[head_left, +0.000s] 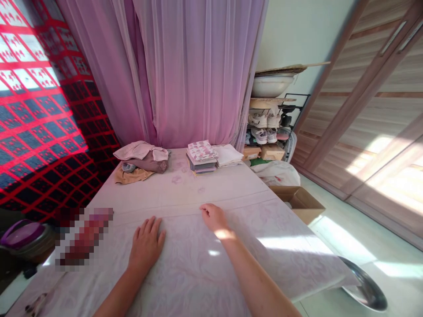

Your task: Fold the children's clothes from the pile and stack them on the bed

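My left hand (146, 244) lies flat on a pale patterned bed sheet (188, 268), its fingers spread. My right hand (214, 218) rests on the same sheet farther forward, its fingers lightly curled and holding nothing. Beyond both hands, at the far end of the sheet, lie a loose heap of clothes (140, 160), a stack of folded patterned cloths (201, 157) and a folded white cloth (228, 155). A pixelated, blurred patch (84, 235) hides something on the sheet left of my left hand.
A sheer pink curtain (194, 75) hangs behind the bed. To the right stand a shoe rack with sneakers (264, 127), a white bag (276, 174) and an open cardboard box (299, 202). A steel bowl (365, 284) lies on the floor. A purple-lidded container (23, 235) sits at left.
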{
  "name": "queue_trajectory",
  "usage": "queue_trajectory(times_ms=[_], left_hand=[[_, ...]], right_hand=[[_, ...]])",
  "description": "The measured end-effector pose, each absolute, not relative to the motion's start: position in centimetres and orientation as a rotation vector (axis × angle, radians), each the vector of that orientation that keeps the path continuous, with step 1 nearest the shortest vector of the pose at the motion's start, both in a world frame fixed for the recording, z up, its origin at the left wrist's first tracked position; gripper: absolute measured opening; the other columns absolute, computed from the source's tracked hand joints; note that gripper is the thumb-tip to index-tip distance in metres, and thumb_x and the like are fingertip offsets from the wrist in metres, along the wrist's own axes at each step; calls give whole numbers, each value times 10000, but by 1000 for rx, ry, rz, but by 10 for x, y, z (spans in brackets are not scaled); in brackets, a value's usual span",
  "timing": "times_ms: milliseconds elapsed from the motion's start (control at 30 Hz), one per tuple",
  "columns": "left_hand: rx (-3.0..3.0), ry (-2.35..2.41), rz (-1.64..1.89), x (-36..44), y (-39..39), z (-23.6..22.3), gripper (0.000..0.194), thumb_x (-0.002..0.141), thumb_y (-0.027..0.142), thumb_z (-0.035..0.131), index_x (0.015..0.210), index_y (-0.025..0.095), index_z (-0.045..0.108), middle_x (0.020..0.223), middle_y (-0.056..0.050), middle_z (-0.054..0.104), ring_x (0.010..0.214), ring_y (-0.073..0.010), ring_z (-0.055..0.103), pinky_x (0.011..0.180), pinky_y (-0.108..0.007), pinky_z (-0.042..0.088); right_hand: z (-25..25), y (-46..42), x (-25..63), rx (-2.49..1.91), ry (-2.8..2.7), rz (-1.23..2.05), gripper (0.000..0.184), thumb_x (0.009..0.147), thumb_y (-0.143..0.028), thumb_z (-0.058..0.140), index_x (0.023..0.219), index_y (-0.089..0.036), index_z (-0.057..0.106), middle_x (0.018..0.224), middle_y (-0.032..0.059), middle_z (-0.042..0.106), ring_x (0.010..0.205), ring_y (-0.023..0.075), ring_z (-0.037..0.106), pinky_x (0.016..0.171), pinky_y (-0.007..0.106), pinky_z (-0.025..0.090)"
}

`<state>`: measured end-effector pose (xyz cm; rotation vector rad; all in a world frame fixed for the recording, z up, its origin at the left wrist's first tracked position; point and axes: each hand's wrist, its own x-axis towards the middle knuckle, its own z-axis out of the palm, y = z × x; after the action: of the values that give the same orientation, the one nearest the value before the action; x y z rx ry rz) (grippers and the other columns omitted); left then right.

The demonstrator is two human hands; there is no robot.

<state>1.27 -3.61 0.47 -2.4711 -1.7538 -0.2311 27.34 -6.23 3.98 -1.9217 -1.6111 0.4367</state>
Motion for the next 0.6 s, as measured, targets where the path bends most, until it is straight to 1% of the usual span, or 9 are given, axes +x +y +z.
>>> queue_trajectory(times_ms=[200, 333, 433, 500, 533, 600], left_hand=[[-2494, -1777, -198, 11, -38, 0, 535, 929, 388, 328, 1376, 176, 533, 1476, -122, 483, 1378, -302, 396, 1121, -500, 287], [-2538, -1825, -89, 13, -36, 15, 536, 909, 402, 365, 1363, 182, 545, 1462, -128, 495, 1364, -309, 404, 1108, -480, 296], [-2646, -1793, 0, 11, -19, 35, 496, 887, 443, 416, 1284, 210, 602, 1342, -135, 587, 1233, -300, 518, 1032, -442, 368], [-2703, -1765, 60, 9, 3, 50, 454, 896, 449, 407, 1228, 231, 629, 1225, -122, 648, 1113, -284, 585, 975, -430, 398], [-2710, -1758, 79, 8, 17, 59, 443, 905, 442, 397, 1222, 237, 629, 1183, -117, 665, 1083, -280, 598, 962, -429, 401], [-2682, -1731, 51, 9, 49, 75, 438, 918, 425, 393, 1251, 240, 610, 1190, -115, 662, 1100, -281, 593, 966, -428, 394]], right_hand=[[31, -29, 270, -1889, -1658, 461, 291, 869, -150, 485, 990, -235, 735, 1021, 38, 741, 904, 156, 665, 822, 227, 443], [18, -14, 279, -1859, -1625, 447, 285, 871, -171, 474, 960, -245, 734, 997, 35, 744, 892, 164, 671, 801, 231, 449], [13, -4, 286, -1812, -1588, 426, 286, 869, -181, 465, 947, -248, 732, 974, 31, 749, 851, 163, 675, 777, 234, 458], [10, 1, 289, -1781, -1564, 411, 286, 866, -183, 459, 932, -243, 731, 958, 30, 750, 840, 162, 675, 775, 237, 462], [9, 2, 290, -1771, -1549, 399, 286, 863, -183, 456, 924, -240, 729, 952, 31, 751, 843, 164, 675, 780, 240, 464], [4, 2, 290, -1760, -1522, 372, 285, 859, -192, 449, 910, -236, 726, 934, 36, 750, 848, 168, 677, 786, 245, 469]])
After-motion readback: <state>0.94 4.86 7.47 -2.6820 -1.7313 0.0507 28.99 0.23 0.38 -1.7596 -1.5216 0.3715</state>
